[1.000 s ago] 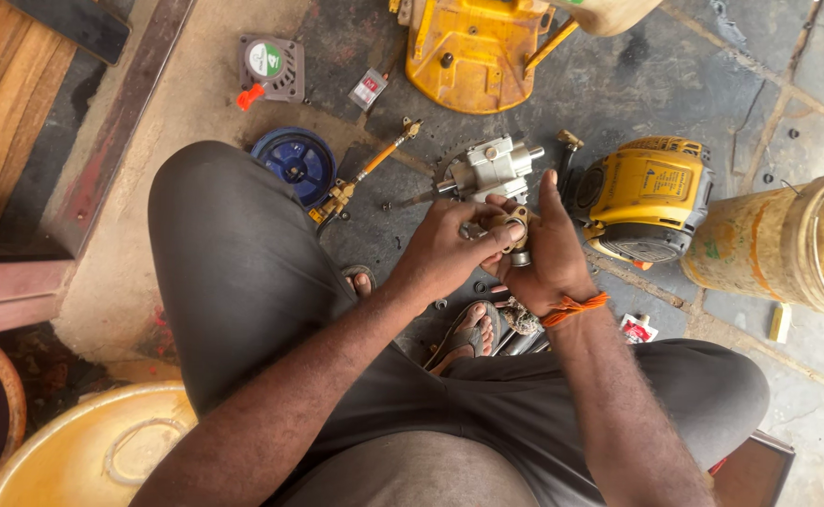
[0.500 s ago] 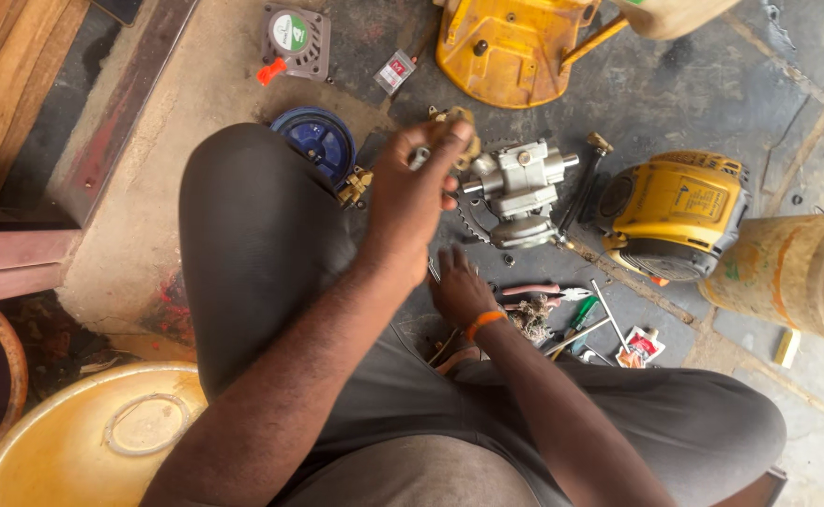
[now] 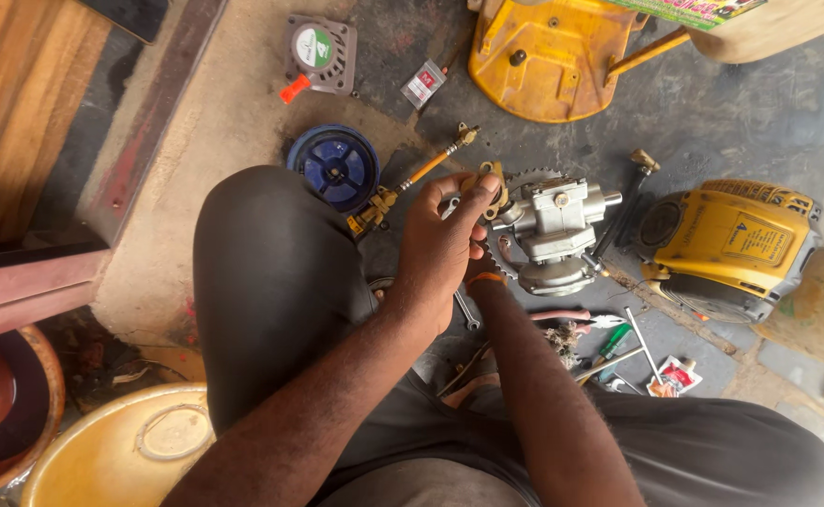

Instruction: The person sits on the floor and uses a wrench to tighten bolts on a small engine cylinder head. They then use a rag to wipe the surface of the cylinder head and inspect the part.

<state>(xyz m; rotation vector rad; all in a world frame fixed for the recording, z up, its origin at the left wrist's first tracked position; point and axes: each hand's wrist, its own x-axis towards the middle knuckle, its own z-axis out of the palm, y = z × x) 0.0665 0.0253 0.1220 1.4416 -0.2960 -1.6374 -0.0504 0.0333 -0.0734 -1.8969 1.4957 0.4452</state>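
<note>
— Now, what's different from a moment ago?

— A second back both hands worked together on a small part in front of the knees. Since then the left hand has carried a small brass-coloured part up to the silver engine block, which lies on the floor. It looks as if the part is being offered up to the block's near side.

— And how is that hand held?

— The forearm runs up from the lap, wrist bent, with thumb and fingertips pinched shut on the part, right against the block's toothed edge.

— What about the other one?

— The right hand sits just below the left, mostly hidden under it; only the wrist with its orange band shows, so I cannot tell whether it grips anything.

— What lies around the block?

— A yellow engine cover to its right, a blue round spool to its left, pliers and screwdrivers below.
</note>
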